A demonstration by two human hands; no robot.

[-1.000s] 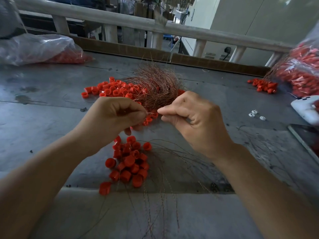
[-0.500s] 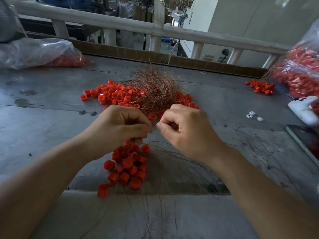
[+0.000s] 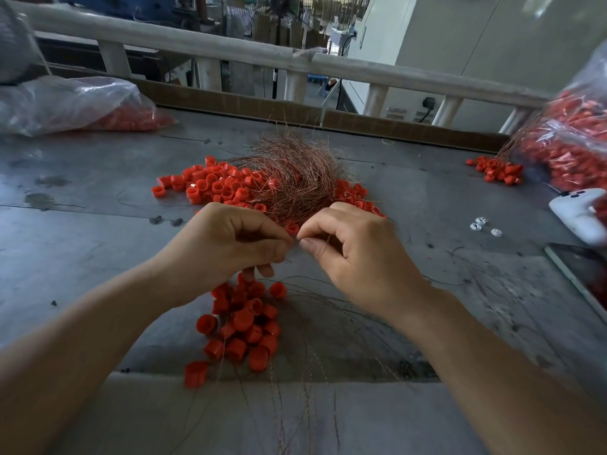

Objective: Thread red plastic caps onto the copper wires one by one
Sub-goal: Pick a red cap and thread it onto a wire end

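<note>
Big grey metal surface under everything. Far centre, a tangled bundle of thin copper wires bristles toward the far side, lying over a spread of small red plastic caps. On the near side sits a cluster of red caps, with long loose wires running lengthwise toward the near edge. Between the two piles the left hand and right hand meet fingertip to fingertip. The right pinches a single copper strand. The left is curled tight, and I can't tell what it holds.
</note>
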